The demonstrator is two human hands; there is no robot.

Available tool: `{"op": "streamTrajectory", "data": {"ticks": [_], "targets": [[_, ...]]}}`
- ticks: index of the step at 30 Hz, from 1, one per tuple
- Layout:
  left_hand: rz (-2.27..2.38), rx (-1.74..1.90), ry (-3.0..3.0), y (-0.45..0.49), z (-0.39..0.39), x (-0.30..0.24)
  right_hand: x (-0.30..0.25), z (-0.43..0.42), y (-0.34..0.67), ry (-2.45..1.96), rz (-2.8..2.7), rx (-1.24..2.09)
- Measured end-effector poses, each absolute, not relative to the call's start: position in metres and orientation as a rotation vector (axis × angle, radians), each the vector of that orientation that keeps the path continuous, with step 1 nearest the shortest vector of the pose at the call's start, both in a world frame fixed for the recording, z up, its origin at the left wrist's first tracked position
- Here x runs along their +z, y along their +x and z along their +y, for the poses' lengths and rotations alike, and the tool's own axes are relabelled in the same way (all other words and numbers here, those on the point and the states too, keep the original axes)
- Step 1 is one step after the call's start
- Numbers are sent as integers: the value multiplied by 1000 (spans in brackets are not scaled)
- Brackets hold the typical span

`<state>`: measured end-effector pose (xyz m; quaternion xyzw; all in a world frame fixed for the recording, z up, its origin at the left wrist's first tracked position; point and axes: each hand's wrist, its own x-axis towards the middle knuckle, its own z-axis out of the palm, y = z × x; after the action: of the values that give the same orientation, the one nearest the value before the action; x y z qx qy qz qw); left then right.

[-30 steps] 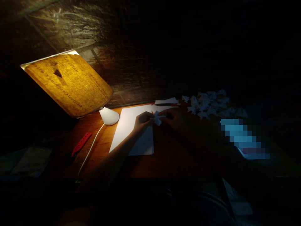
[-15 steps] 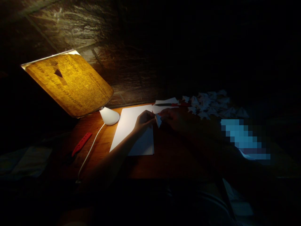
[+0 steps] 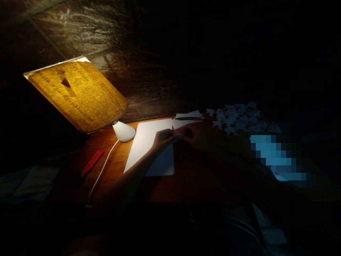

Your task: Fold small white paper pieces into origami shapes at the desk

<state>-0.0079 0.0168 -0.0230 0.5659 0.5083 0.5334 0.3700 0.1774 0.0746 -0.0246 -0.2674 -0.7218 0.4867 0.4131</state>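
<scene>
A small piece of folded white paper [image 3: 176,133] is pinched between my two hands, and their fingers hide most of it. My left hand [image 3: 163,138] is closed on its left side, above the right edge of a stack of white paper sheets [image 3: 147,142]. From the other side, my right hand [image 3: 193,136] is closed on the same paper, mostly in shadow. Behind the hands lie more white papers [image 3: 186,123] with a dark, red-ended tool [image 3: 197,118] across them; its kind is unclear.
A lit lamp with a printed shade [image 3: 77,96] and white base [image 3: 124,132] stands at left. Its white cord [image 3: 102,170] crosses the wooden table [image 3: 114,160] beside a red-handled tool [image 3: 92,163]. Several folded paper pieces [image 3: 237,117] are heaped at back right, near a blurred bright screen [image 3: 277,156].
My hands have drawn closer together and the fingers have shifted around the folded paper. Less of the paper shows now; its downward-pointing tip has gone from sight.
</scene>
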Motion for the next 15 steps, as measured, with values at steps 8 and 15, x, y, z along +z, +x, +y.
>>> {"op": "streamTrajectory", "data": {"ticks": [8,15], "targets": [[1263,1406,1369,-10,16,-24,-15,68,183,-670,-1970,1189],[1198,1426,1456,-10,17,-24,-16,67,181,-710,-2078,849]]}}
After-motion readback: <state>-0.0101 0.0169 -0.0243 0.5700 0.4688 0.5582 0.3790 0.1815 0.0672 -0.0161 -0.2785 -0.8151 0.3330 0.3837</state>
